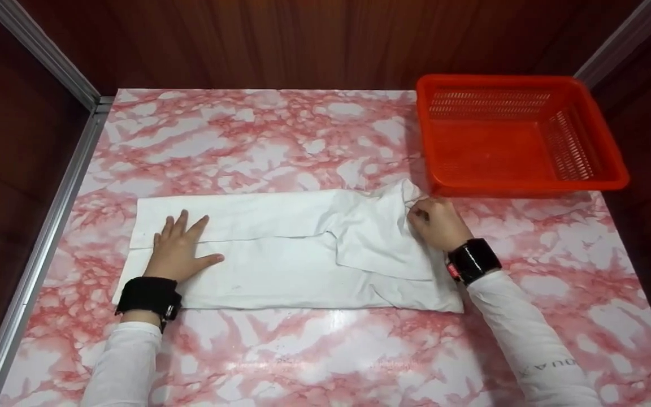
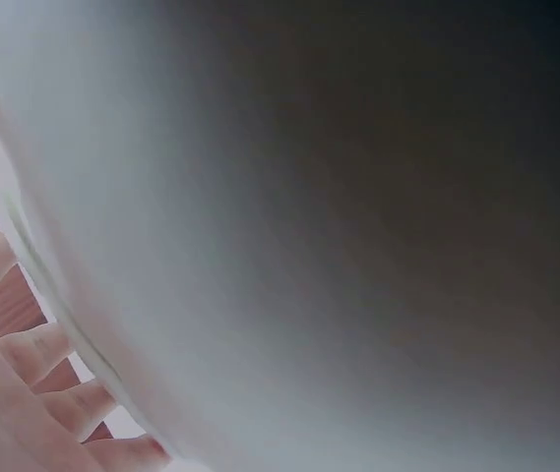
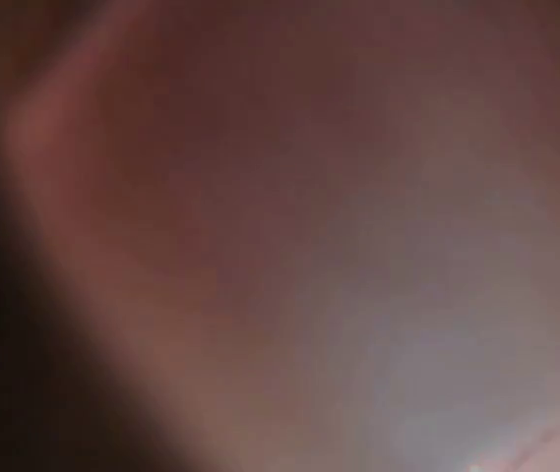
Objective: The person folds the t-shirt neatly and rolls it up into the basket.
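A white cloth garment [image 1: 280,271] lies folded in a long strip across the table, with a sleeve-like flap [image 1: 379,240] turned over its right part. On its left end rests my left hand [image 1: 176,251], palm down with fingers spread. At the far right edge, my right hand [image 1: 441,223] pinches a bunched bit of the fabric between thumb and curled fingers. The left wrist view has the spread fingers [image 2: 38,354] at its left side, beside a pale, blurred surface. Too close and blurred, the right wrist view leaves the pinch hidden.
A red plastic basket [image 1: 427,135] with slotted sides stands at the back right, close behind my right hand. The table [image 1: 218,141] has a pink-and-white marbled top. Dark wooden panels [image 1: 303,45] rise behind it and at both sides.
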Motion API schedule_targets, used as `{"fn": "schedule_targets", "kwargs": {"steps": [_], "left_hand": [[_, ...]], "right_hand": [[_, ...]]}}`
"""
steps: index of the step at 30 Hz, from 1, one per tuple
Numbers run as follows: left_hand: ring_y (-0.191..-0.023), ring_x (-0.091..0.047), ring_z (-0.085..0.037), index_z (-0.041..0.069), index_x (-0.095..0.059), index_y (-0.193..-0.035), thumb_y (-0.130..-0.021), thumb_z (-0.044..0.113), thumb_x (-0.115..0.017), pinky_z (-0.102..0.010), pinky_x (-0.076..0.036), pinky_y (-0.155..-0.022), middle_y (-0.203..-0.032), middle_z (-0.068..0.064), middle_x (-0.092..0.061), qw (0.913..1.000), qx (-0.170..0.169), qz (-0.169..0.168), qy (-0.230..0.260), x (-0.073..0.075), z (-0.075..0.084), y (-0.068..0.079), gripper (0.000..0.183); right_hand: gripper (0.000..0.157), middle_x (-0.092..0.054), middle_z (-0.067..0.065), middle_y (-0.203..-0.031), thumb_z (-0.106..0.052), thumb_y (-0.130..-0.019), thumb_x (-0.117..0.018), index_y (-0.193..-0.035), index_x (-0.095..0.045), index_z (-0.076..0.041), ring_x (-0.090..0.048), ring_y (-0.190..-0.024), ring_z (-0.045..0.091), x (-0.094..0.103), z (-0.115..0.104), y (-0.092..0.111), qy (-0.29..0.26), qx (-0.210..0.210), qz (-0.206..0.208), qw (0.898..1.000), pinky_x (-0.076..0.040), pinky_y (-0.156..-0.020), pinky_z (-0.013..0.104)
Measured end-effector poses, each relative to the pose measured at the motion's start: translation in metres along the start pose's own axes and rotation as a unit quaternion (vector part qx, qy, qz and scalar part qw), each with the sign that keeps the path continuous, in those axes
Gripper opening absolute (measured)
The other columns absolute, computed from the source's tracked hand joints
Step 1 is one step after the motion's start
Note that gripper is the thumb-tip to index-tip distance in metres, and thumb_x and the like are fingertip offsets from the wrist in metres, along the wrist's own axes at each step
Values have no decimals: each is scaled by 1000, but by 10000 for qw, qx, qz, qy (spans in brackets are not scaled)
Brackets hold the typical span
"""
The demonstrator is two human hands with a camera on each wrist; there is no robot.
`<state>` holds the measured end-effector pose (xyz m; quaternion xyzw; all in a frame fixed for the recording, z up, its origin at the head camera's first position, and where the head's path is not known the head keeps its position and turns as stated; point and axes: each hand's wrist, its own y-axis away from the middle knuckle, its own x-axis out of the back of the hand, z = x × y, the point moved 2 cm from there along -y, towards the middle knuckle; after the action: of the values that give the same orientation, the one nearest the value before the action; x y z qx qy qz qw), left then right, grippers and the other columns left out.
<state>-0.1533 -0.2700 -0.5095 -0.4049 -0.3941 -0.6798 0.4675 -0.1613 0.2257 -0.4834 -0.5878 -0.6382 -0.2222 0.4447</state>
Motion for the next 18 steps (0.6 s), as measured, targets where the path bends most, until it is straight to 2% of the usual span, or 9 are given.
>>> {"fn": "schedule_targets", "kwargs": {"steps": [4,7,9,13,15,18], "left_hand": [[-130,-4,-50,18,-28,-141,-70,64,-58,-70,-11,-92,-145,-25,-10,10000,-76,44,24,1,0,-1,89],[-129,-4,-50,18,-28,-141,-70,63,-58,-70,-11,-92,-145,-25,-10,9999,-107,62,29,2,0,-2,89],[-130,-4,-50,18,-28,-141,-71,64,-58,-70,-11,-92,-146,-25,-10,9999,-107,64,29,1,0,-2,89],[-129,-5,-50,18,-28,-141,-70,63,-58,-70,-11,-92,-145,-25,-10,9999,-111,99,52,-1,-1,-2,89],[-129,-5,-50,18,-29,-140,-70,64,-59,-71,-12,-92,-145,-26,-10,9998,-115,124,47,-1,-1,-1,89],[-129,-6,-51,18,-30,-140,-69,64,-58,-71,-12,-91,-145,-26,-12,9998,-118,188,4,-2,-2,-1,89]], "right_hand": [[11,-67,10,-86,-7,-81,-60,-88,-68,-6,-62,-81,29,-6,1,-4,308,-329,-43,9990,-48,-72,42],[18,-66,14,-76,-5,-77,-61,-94,-66,-8,-62,-71,34,-10,0,-9,668,-449,78,9967,-48,-61,46],[26,-64,18,-70,-5,-74,-63,-100,-62,-9,-61,-65,37,-11,-2,-13,863,-502,74,9950,-47,-55,49],[39,-61,25,-69,-6,-73,-63,-108,-48,-9,-60,-62,43,-15,-4,-22,1133,-615,-164,9915,-46,-53,52],[35,-60,29,-71,-6,-75,-60,-107,-46,-7,-59,-63,45,-17,-5,-27,1311,-685,-235,9887,-46,-54,53],[25,-60,30,-73,-5,-78,-54,-103,-51,-4,-59,-63,45,-21,-7,-32,1630,-785,-260,9832,-46,-54,54]]}}
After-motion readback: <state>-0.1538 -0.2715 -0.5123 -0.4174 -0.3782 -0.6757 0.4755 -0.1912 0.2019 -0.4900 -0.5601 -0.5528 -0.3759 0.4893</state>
